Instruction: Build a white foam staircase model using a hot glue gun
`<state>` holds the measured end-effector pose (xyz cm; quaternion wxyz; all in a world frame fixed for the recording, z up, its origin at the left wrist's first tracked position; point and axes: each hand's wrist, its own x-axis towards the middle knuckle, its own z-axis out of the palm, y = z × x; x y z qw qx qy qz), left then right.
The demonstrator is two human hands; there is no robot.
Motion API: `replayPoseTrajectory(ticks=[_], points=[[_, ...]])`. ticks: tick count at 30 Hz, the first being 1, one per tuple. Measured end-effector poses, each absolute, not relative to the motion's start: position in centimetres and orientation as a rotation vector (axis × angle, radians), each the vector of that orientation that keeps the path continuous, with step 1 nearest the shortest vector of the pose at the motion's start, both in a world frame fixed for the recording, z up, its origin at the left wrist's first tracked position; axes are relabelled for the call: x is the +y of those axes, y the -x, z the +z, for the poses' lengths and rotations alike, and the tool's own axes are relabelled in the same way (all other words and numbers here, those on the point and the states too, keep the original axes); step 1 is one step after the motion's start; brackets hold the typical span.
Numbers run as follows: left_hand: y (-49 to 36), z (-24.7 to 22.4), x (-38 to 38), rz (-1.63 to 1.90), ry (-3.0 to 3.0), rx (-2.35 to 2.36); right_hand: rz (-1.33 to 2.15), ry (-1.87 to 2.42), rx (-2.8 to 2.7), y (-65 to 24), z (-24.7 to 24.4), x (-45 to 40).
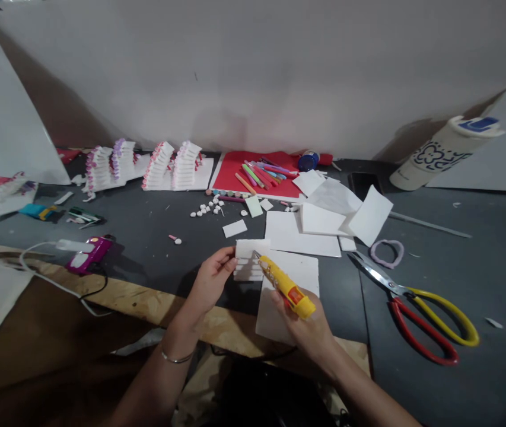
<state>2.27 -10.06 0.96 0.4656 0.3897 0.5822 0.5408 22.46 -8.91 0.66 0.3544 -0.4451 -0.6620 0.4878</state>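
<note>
My left hand point(218, 273) pinches the left edge of a small white foam-like piece point(248, 270) with raised strips across it. In my right hand point(308, 329) is a yellow glue gun point(283, 284) with an orange-red patch near its back end. Its narrow tip meets or hovers just over the strips; I cannot tell which. Beneath the glue gun and right hand lies a white sheet point(297, 267), partly covered by them. A small white rectangle point(234, 229) rests on the dark table beyond the held piece.
Large scissors point(397, 289) lie open on the right, near a lilac ring point(387, 253). White papers point(324, 219) overlap behind my right hand. Colored pens point(264, 175) sit on a red sheet point(226, 172). Striped white models point(159, 166) stand at the back left. A white tumbler point(439, 154) stands back right.
</note>
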Motion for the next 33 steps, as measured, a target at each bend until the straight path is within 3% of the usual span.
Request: replayPoseTrajectory(ticks=[33], points=[[-1.4,1.0,-10.3,1.394,-0.898,1.385,1.348,1.236,-1.583,-23.1,-0.5,-8.7]])
